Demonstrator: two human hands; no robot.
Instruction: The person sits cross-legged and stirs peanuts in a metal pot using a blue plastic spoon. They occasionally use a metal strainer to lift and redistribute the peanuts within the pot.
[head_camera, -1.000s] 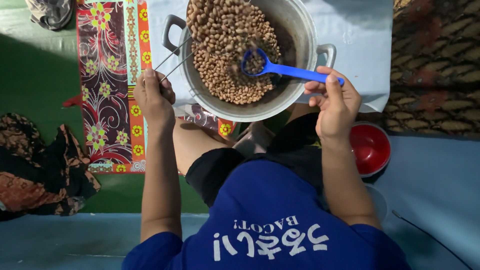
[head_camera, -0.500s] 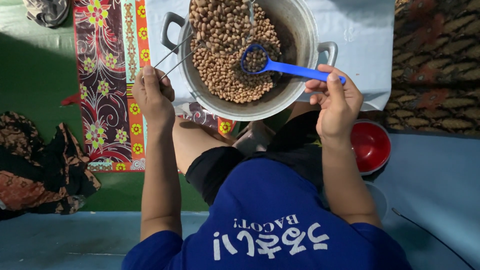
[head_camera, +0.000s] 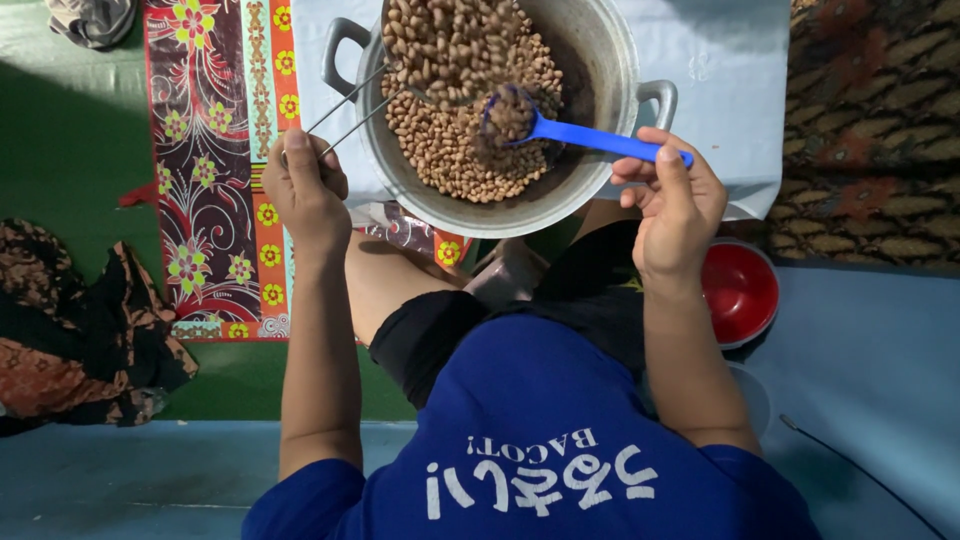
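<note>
Peanuts (head_camera: 455, 140): pale brown heap, upper centre of frame, filling the left and middle of the metal pot (head_camera: 610, 60); dark bare wall of the pot shows on its right side.
Blue spoon (head_camera: 590, 137): bowl loaded with nuts, held just above the heap; handle runs right to the right hand.
Right hand (head_camera: 672, 205): fingers curled, thumb and fingertips pinching the handle's end.
Left hand (head_camera: 305, 190): closed round two thin wire handles (head_camera: 345, 110) that slope up into the pot.
Wire tool: probably a strainer carrying nuts at the top of the pot; its basket runs off the top edge, so uncertain.
Risk, spill: the spoon is heaped; a tilt could drop nuts over the rim onto the light blue cloth (head_camera: 720, 70).
Risk, tip: the pot stands close to the knees; a push on the rim could shift it.
Risk, grip: a pinch at the handle's far end gives little control of the load.
Hidden: pot's far rim cut off; depth of heap unknown.
Surroundings: red bowl (head_camera: 738, 290) at right, partly behind the forearm; patterned mat (head_camera: 215, 200) at left.
</note>
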